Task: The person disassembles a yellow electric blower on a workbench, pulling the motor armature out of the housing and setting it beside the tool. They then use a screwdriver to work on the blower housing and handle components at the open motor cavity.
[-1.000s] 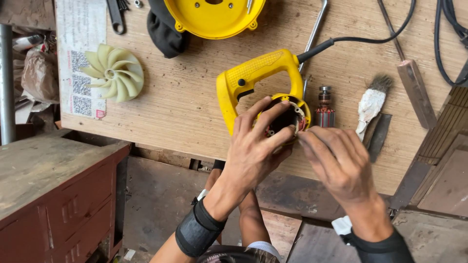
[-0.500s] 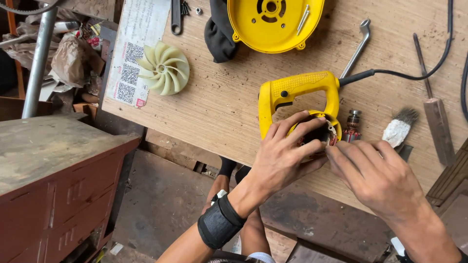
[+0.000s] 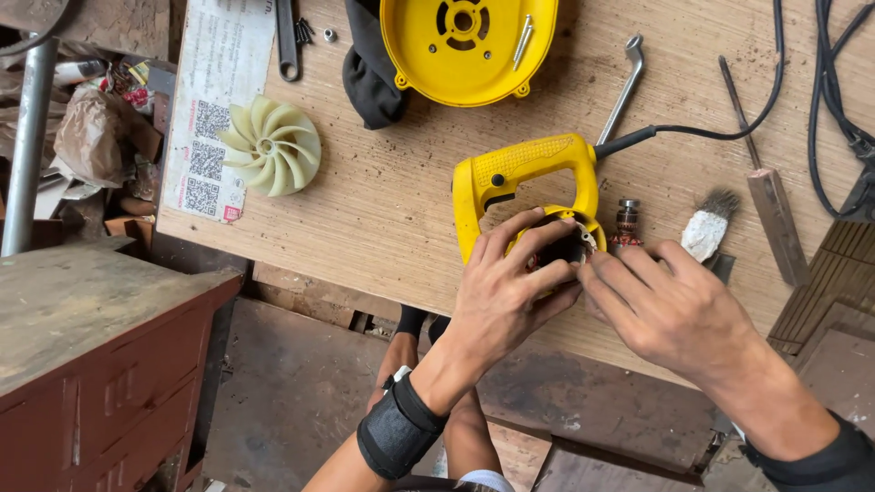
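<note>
Hands unchanged vs 1 s ago: left hand [image 3: 510, 292] fingers curled round yellow tool housing [image 3: 529, 178], right hand [image 3: 670, 305] fingertips pressed at its opening, work w/ motor ongoing.

one view only, from a camera on the person's head, looking almost straight down at the wooden bench [image 3: 383, 200] from close above. the bench's near edge runs slantwise across the frame, with floor and the person's legs showing below it.
</note>
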